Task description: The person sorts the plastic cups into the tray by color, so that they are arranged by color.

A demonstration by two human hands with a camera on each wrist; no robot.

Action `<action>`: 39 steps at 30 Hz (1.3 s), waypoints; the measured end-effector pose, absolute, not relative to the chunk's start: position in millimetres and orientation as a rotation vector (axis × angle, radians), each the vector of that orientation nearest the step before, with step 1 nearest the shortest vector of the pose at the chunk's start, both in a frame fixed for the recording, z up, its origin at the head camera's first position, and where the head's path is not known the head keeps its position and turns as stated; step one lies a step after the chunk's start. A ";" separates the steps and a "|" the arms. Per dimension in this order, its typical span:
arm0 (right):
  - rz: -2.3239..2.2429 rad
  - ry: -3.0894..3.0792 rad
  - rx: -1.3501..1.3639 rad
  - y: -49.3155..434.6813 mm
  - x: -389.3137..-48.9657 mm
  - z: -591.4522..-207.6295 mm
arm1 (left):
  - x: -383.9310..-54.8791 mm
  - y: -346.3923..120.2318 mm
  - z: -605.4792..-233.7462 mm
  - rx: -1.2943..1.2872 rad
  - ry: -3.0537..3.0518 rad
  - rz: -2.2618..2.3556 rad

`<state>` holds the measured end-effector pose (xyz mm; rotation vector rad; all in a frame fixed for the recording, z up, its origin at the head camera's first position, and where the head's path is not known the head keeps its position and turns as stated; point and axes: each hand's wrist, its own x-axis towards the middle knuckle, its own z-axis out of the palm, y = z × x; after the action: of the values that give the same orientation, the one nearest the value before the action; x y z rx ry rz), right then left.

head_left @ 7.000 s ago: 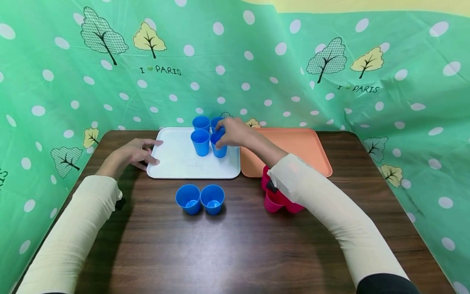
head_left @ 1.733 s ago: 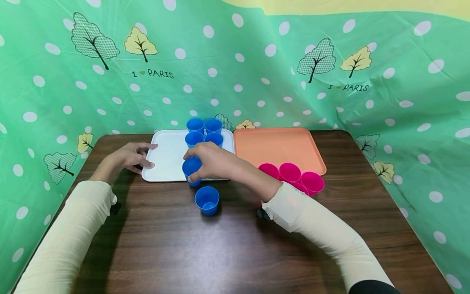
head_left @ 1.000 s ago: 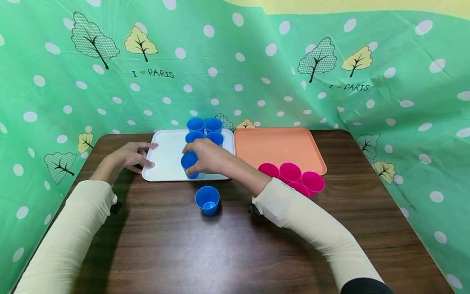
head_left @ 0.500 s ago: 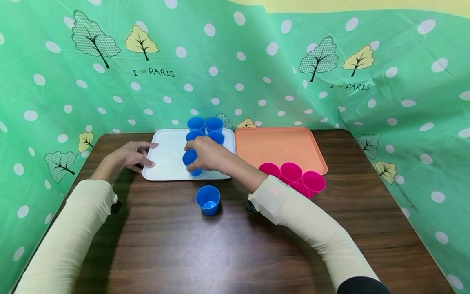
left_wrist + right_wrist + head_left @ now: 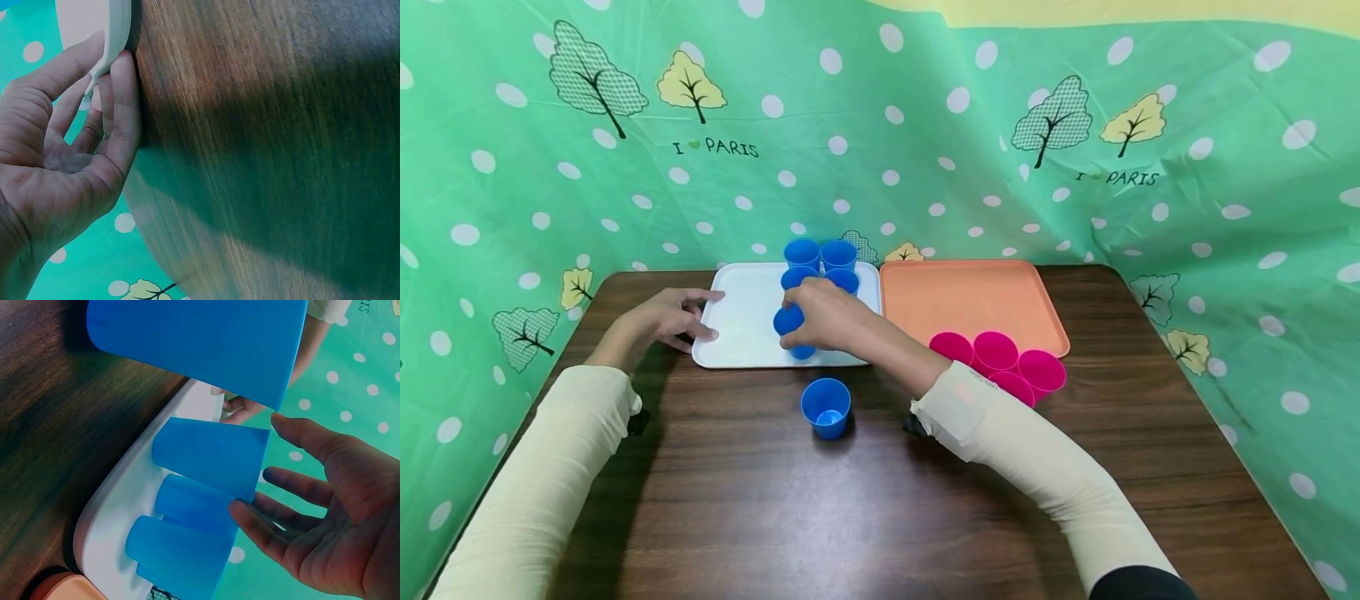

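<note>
In the head view my left hand [image 5: 672, 320] grips the left end of the white tray [image 5: 737, 327]. The left wrist view shows the thumb above its rim [image 5: 119, 31] and the fingers below. Over the right half of the tray, my right hand [image 5: 827, 317] holds an upright blue cup [image 5: 786, 323] by its rim, thumb and fingertips on opposite sides. Several more blue cups [image 5: 802, 252] stand in two columns behind it, partly covered by the hand. A single blue cup [image 5: 826, 408] stands on the table in front, looming large [image 5: 194, 350] in the right wrist view.
An orange tray [image 5: 962, 302] lies against the white tray's right side. Several pink cups [image 5: 996, 353] stand together in front of it, partly hidden under my right forearm. A green patterned cloth [image 5: 880, 125] hangs behind the brown wooden table [image 5: 737, 517].
Seven seconds ago two blue cups stood in front of the tray. My right hand has moved one of them back onto the white tray. The left hand keeps its place.
</note>
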<state>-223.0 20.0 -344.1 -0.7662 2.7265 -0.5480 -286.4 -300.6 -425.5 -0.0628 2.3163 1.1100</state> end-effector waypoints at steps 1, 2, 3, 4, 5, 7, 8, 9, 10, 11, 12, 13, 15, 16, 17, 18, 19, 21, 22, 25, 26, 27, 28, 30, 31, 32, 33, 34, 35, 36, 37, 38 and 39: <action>-0.547 2.730 -0.764 20.5 -222.3 -343.6 | -286.4 -300.6 -425.5 -0.063 2.317 1.110; -0.551 2.734 -0.763 21.2 -221.7 -343.1 | -286.5 -300.8 -425.7 -0.064 2.317 1.111; -0.551 2.738 -0.762 21.8 -221.1 -342.6 | -286.5 -301.0 -425.9 -0.064 2.318 1.111; -0.554 2.741 -0.761 22.6 -220.4 -341.9 | -286.4 -301.0 -426.0 -0.063 2.318 1.110; -0.556 2.745 -0.757 23.5 -219.6 -340.9 | -286.4 -301.1 -426.1 -0.061 2.319 1.109; -0.558 2.755 -0.752 25.3 -218.2 -339.2 | -286.2 -300.8 -426.1 -0.056 2.320 1.106; -0.559 2.762 -0.749 26.3 -217.4 -338.5 | -286.1 -300.6 -426.0 -0.054 2.320 1.104; -0.556 2.768 -0.747 27.4 -216.4 -337.4 | -285.9 -300.3 -425.8 -0.053 2.320 1.103; -0.554 2.774 -0.748 28.6 -215.4 -336.1 | -285.8 -300.1 -425.4 -0.053 2.321 1.103; -0.553 2.780 -0.746 29.7 -214.3 -334.9 | -285.8 -299.9 -424.9 -0.054 2.320 1.104; -0.548 2.785 -0.746 30.9 -213.1 -333.8 | -285.9 -299.7 -424.5 -0.057 2.319 1.106; -0.552 2.788 -0.748 32.2 -211.6 -332.7 | -285.9 -299.5 -424.0 -0.059 2.318 1.108; -0.564 2.791 -0.751 34.9 -208.2 -331.2 | -286.0 -299.3 -423.2 -0.063 2.317 1.112; -0.575 2.790 -0.752 36.2 -206.3 -330.9 | -286.3 -299.4 -423.0 -0.064 2.317 1.113; -0.586 2.791 -0.751 37.5 -204.5 -330.8 | -286.5 -299.7 -423.1 -0.064 2.316 1.114; -0.594 2.792 -0.753 38.9 -202.5 -330.9 | -286.7 -299.9 -423.3 -0.062 2.318 1.114; -0.607 2.791 -0.756 40.2 -200.4 -331.1 | -286.7 -300.1 -423.4 -0.060 2.320 1.113; -0.617 2.791 -0.767 42.4 -196.5 -331.6 | -286.6 -300.2 -424.1 -0.059 2.321 1.115; -0.620 2.790 -0.772 43.5 -194.5 -331.9 | -286.5 -300.3 -424.5 -0.059 2.321 1.116; -0.632 2.784 -0.793 46.2 -188.7 -332.3 | -285.5 -300.1 -425.2 -0.063 2.322 1.115; -0.638 2.783 -0.797 47.0 -187.0 -332.1 | -285.3 -300.1 -425.6 -0.066 2.322 1.112; -0.648 2.781 -0.802 47.8 -185.3 -331.8 | -285.1 -300.1 -425.8 -0.066 2.324 1.109; -0.658 2.779 -0.805 48.6 -183.6 -331.4 | -284.9 -300.2 -426.0 -0.066 2.326 1.106; -0.684 2.775 -0.812 49.9 -180.7 -330.2 | -284.9 -300.4 -426.4 -0.065 2.331 1.101; -0.692 2.774 -0.814 50.6 -179.3 -329.7 | -285.0 -300.5 -426.5 -0.064 2.332 1.100; -0.700 2.773 -0.816 51.3 -177.9 -329.1 | -285.1 -300.5 -426.5 -0.063 2.332 1.099; -0.711 2.769 -0.818 52.1 -176.5 -328.6 | -285.3 -300.5 -426.5 -0.062 2.333 1.098; -0.723 2.762 -0.818 52.9 -174.9 -328.2 | -285.5 -300.6 -426.5 -0.061 2.333 1.097; -0.732 2.755 -0.819 53.8 -173.3 -327.7 | -285.7 -300.5 -426.5 -0.061 2.333 1.097; -0.738 2.749 -0.821 54.8 -171.5 -327.4 | -285.7 -300.4 -426.4 -0.062 2.333 1.097; -0.745 2.743 -0.824 55.7 -169.8 -327.2 | -285.8 -300.2 -426.2 -0.062 2.333 1.097; -0.750 2.737 -0.828 56.6 -168.2 -327.1 | -285.9 -300.0 -426.1 -0.062 2.333 1.097; -0.755 2.729 -0.831 57.5 -166.5 -327.1 | -286.0 -299.8 -425.9 -0.063 2.334 1.096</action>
<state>-166.5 57.5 -327.1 -0.8309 2.7293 -0.7546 -286.0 -299.8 -425.9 -0.0625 2.3345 1.0960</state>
